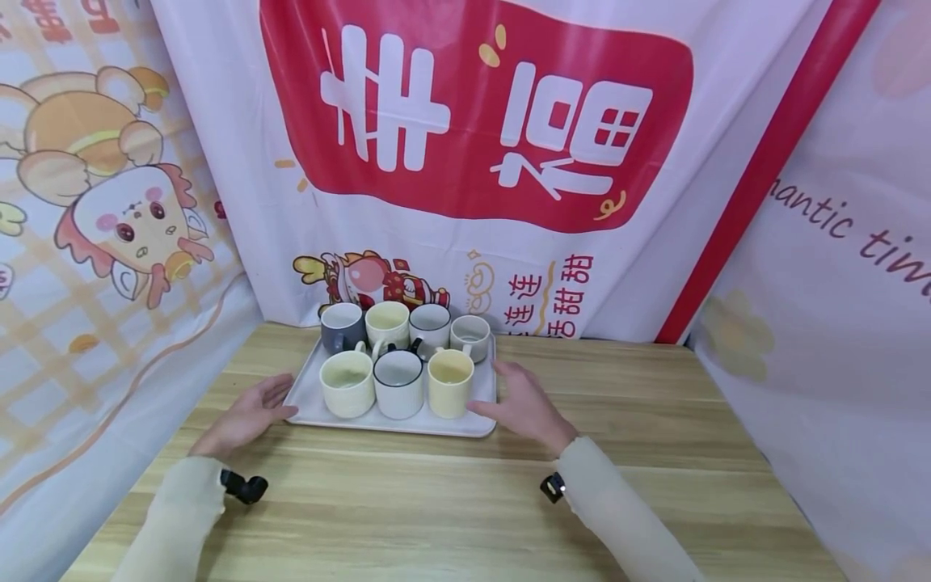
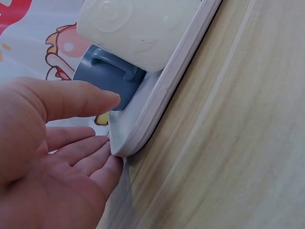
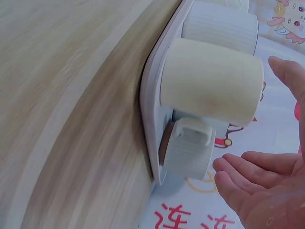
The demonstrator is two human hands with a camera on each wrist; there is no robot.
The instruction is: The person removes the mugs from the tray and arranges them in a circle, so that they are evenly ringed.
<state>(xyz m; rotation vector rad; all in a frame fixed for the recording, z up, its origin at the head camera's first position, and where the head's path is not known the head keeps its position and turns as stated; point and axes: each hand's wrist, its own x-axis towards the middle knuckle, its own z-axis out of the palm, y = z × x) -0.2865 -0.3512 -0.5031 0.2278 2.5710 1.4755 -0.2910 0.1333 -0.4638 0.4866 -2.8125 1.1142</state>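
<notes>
A white tray (image 1: 436,428) bears several mugs in two rows. Its front row has a cream mug (image 1: 347,394), a white mug with a dark rim (image 1: 398,396) and a pale yellow mug (image 1: 450,393). Behind them stand a dark blue-grey mug (image 1: 345,333) and several lighter ones. My left hand (image 1: 250,412) is at the tray's left side; in the left wrist view its extended fingers (image 2: 97,160) touch the tray's corner. Over the right side of the tray reaches my right hand (image 1: 527,404), fingers extended. In the right wrist view the right fingers (image 3: 252,174) are apart from the mugs.
The tray rests on a wood-grain table (image 1: 407,501), near its back edge. A printed cloth (image 1: 465,242) hangs right behind the mugs. More patterned cloth hangs at the left (image 1: 109,323) and right (image 1: 822,323) sides.
</notes>
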